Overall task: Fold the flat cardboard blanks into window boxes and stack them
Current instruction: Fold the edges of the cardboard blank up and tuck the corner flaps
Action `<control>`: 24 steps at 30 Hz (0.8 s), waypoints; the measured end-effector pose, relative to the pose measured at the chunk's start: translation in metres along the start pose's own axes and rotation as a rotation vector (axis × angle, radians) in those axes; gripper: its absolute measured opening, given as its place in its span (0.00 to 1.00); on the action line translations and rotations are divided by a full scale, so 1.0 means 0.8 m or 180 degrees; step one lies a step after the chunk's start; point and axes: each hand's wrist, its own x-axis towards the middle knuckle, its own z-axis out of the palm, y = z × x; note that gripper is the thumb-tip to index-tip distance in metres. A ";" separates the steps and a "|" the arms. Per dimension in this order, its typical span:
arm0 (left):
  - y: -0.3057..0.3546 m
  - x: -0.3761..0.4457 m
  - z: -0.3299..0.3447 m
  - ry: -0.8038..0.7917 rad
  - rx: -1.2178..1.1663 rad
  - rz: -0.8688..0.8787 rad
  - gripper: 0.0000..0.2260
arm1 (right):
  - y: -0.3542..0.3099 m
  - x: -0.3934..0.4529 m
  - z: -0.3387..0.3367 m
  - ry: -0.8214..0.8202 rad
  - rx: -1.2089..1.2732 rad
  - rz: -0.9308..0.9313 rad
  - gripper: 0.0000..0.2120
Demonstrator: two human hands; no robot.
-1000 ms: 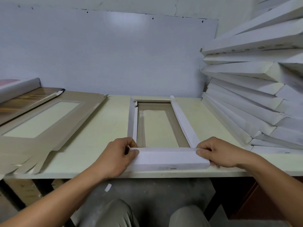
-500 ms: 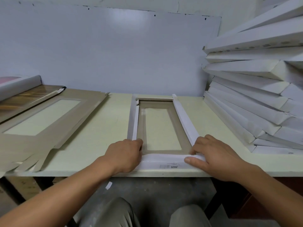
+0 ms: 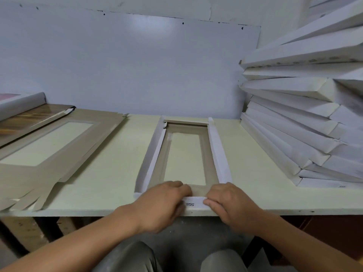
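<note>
Head view: long rectangular matte cardboard box [image 3: 216, 150].

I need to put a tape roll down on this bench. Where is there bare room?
Bare tabletop lies between the flat blanks and the box being folded, and a narrower strip between that box and the stack of finished boxes. The near edge is crowded by both hands.

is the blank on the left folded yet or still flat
Still flat: the brown blank lies spread on the table, flaps splayed out, no walls raised.
</note>
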 end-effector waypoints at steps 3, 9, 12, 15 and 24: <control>0.003 -0.002 0.007 -0.0046 0.0071 0.0084 0.13 | -0.020 0.006 0.013 0.0499 0.0072 -0.0300 0.17; -0.028 -0.031 -0.012 -0.0305 -0.0020 0.0278 0.10 | 0.017 0.015 -0.008 -0.0325 0.0745 -0.0354 0.26; -0.061 -0.049 -0.031 -0.0615 0.0006 0.0323 0.11 | 0.055 0.018 -0.016 -0.0625 0.0619 -0.0087 0.33; -0.097 -0.062 -0.048 -0.0850 0.0178 0.0161 0.10 | 0.092 0.029 -0.025 -0.0543 0.0493 0.0070 0.26; -0.198 -0.068 -0.091 -0.0546 0.1123 -0.0724 0.15 | 0.111 0.040 -0.041 -0.0840 -0.0225 0.0498 0.06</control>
